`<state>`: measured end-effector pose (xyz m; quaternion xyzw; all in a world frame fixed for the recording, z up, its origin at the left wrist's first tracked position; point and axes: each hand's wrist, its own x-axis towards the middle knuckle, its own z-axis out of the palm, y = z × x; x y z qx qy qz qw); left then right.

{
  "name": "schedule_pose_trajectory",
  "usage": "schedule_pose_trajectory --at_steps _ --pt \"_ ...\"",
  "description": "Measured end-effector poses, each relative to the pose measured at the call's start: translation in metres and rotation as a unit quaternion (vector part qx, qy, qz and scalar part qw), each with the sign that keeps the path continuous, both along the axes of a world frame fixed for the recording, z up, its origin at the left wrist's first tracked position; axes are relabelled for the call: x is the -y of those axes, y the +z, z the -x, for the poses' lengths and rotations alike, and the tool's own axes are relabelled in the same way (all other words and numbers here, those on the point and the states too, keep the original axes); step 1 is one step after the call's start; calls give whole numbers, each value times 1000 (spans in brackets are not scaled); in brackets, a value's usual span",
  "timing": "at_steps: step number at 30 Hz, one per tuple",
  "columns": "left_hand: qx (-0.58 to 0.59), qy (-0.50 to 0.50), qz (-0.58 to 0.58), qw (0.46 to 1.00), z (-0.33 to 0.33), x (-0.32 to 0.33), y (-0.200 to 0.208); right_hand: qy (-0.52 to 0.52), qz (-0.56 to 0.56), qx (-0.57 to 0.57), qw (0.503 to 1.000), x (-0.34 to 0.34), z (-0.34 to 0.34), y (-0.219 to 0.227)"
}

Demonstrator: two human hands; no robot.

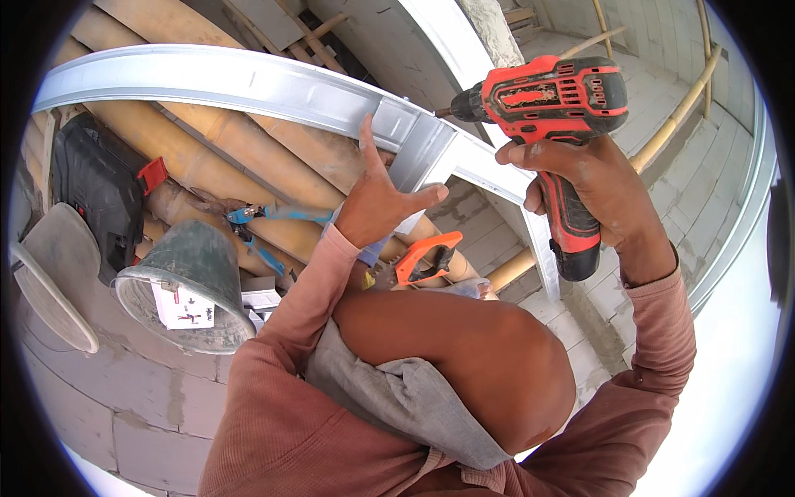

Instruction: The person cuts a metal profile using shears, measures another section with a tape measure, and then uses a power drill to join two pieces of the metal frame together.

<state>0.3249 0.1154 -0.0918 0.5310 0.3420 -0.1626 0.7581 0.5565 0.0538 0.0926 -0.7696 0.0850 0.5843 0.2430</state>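
My right hand (592, 178) is wrapped round the handle of a red and black cordless drill (546, 95), its bit pointing left at the metal joint. The tip of the bit is close to the joint; whether it touches a screw I cannot tell. My left hand (383, 199) is spread open, thumb and forefinger apart, with the forefinger against or just in front of the long silver metal channel (240, 83). A short crosspiece of metal channel (421, 153) meets the long one between my hands.
Bamboo poles (224, 137) form a platform below. On it lie blue-handled snips (277, 214) and an orange-handled saw (426, 257). To the left are a tipped dark bucket (195, 257), a black tool case (99, 190) and a grey round-edged pan (54, 265). A block wall (141, 398) runs along the lower left.
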Motion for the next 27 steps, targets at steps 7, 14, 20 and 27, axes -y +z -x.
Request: schedule_pose_trajectory --at_steps 7,14,20,27 --pt "10 9 6 1000 -10 1 3 -77 -58 17 995 31 -7 13" --pt "-17 11 17 1000 -13 13 5 -271 -193 17 943 116 26 44" --pt "-39 -20 28 999 -20 34 11 -440 -237 35 866 175 101 55" --pt "-26 -43 13 999 -17 51 2 -512 -268 89 811 203 151 52"
